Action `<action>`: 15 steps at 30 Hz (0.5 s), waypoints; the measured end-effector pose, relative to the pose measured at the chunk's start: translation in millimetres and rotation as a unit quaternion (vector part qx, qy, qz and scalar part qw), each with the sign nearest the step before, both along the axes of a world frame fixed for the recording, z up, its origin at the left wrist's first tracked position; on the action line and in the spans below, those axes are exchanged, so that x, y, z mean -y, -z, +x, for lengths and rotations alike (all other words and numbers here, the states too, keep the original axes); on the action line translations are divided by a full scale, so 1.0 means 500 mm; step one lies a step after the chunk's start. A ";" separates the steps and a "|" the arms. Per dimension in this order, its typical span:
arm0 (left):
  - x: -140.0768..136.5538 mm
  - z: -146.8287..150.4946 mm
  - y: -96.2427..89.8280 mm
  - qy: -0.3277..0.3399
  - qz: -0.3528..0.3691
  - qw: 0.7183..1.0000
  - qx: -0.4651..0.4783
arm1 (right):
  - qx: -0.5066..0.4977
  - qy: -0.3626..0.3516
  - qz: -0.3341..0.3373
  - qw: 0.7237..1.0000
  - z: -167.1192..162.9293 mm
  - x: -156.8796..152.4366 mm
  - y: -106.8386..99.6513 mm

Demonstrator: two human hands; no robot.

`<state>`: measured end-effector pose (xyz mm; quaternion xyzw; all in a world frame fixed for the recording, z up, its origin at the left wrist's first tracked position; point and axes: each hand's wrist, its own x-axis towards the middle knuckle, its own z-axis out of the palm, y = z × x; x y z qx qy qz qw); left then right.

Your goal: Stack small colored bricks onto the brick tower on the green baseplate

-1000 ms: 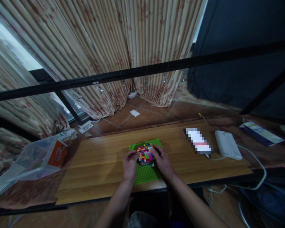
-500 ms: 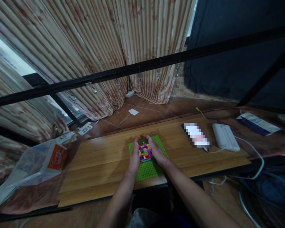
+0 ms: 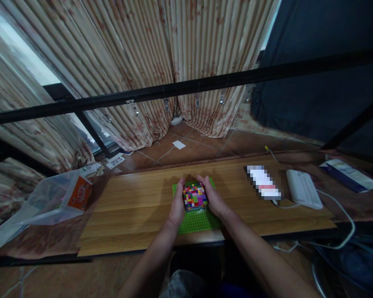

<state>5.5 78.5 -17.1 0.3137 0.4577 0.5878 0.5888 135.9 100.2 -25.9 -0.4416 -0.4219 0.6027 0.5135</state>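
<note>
While both hands (image 3: 177,205) (image 3: 215,200) flank it, the boxy block (image 3: 194,196) shows patchwork bricks.

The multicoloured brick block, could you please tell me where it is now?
In the head view, the block is below centre, between the left hand and right hand, over the green baseplate.
</note>
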 end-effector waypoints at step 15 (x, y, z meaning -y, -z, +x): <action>-0.057 0.014 -0.024 -0.011 -0.004 1.000 -0.013 | 0.018 -0.041 0.010 0.999 -0.020 -0.045 -0.013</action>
